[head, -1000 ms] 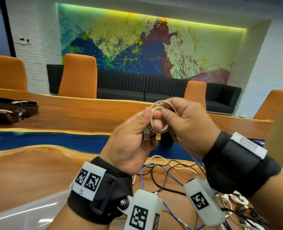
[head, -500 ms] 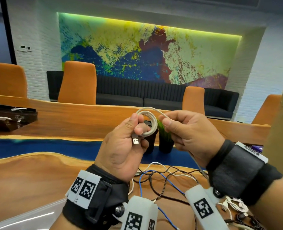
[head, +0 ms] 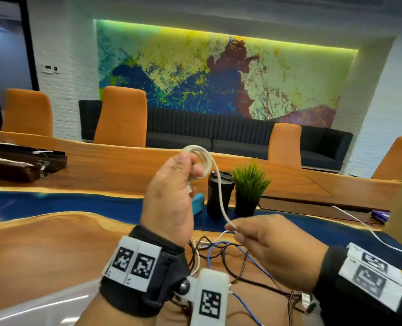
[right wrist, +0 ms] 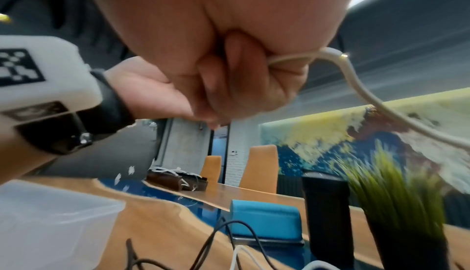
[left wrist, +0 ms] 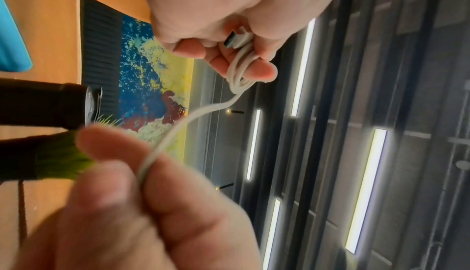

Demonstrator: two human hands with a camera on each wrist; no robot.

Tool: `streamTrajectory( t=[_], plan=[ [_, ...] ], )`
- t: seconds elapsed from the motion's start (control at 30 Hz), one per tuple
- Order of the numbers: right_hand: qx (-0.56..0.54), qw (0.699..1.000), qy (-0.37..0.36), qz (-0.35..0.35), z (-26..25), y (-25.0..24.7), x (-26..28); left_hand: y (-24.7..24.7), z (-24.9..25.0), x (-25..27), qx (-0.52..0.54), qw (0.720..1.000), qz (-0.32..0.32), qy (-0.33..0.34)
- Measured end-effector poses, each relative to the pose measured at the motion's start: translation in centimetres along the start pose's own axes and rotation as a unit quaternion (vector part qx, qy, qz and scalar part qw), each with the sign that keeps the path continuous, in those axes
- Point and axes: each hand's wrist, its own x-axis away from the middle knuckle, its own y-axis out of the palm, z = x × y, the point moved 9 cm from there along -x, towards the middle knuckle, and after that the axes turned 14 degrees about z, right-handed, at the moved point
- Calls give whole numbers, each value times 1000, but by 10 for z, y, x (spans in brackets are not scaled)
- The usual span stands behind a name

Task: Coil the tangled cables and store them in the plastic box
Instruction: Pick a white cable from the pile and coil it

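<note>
1. Where the wood of the desk (head: 61, 250) parts, a blue band runs across it; behind stand a white brick wall, a large multicoloured mural (head: 219, 74) and a dark sofa (head: 230, 140).
2. Four orange chairs (head: 122, 116) show in the head view, set along the far side of the desk.
3. Two hands are raised above the desk. The left hand (head: 171, 198) pinches the coiled loops of one white cable (head: 201, 158) between thumb and fingers, the USB plug tucked against the palm in the left wrist view.
4. The right hand (head: 273, 250) sits lower and nearer, pinching the same cable's loose run between thumb and forefinger; the cord hangs in a curve between the two hands.
5. Below the hands lies a tangle of cables (head: 221, 257): black, blue and white strands crossing one another, too knotted to count.
6. One clear plastic box (head: 37, 307) sits at the near left edge, partly hidden by the left forearm.
7. One black tumbler (head: 219, 194) and one potted green plant (head: 249, 187) stand side by side on the blue band beyond the hands, with a teal object (head: 198, 204) just left of the tumbler, mostly covered by the left hand.
8. A dark case (head: 18, 163) with white cords on it rests far left.
</note>
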Motion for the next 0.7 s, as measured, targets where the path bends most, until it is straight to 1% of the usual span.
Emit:
streamTrajectory(
  t=[0.07, 0.1, 0.13, 0.2, 0.23, 0.27, 0.33, 0.47, 0.53, 0.6, 0.67, 0.7],
  plan=[
    [77, 993, -58, -70, -22, 9, 4, 12, -4, 12, -44, 998, -37, 13],
    [98, 988, -81, -92, -31, 9, 6, 18, -4, 16, -63, 996, -63, 26],
    [104, 984, -102, -105, -40, 4, 8, 24, -3, 21, -94, 990, -90, 51],
    [70, 982, -140, -101, -58, -14, 10, 33, 1, 27, -166, 970, -137, 116],
    [34, 984, -149, -86, -65, -27, 9, 35, 1, 29, -190, 960, -155, 137],
    [-2, 986, -151, -64, -69, -41, 7, 36, -1, 29, -207, 953, -171, 143],
    [-66, 987, -144, -10, -68, -68, 0, 35, -7, 27, -222, 945, -193, 140],
    [-139, 979, -103, 110, -47, -109, -14, 38, -12, 30, -238, 931, -230, 154],
    [-136, 975, -61, 163, -25, -120, -20, 45, -16, 37, -242, 922, -258, 156],
    [-116, 972, -17, 202, -4, -121, -24, 50, -21, 43, -243, 917, -279, 147],
    [-81, 973, 7, 218, 10, -115, -25, 52, -26, 46, -228, 925, -281, 118],
    [-65, 975, 14, 213, 14, -110, -26, 50, -29, 46, -219, 931, -275, 96]
  ],
)
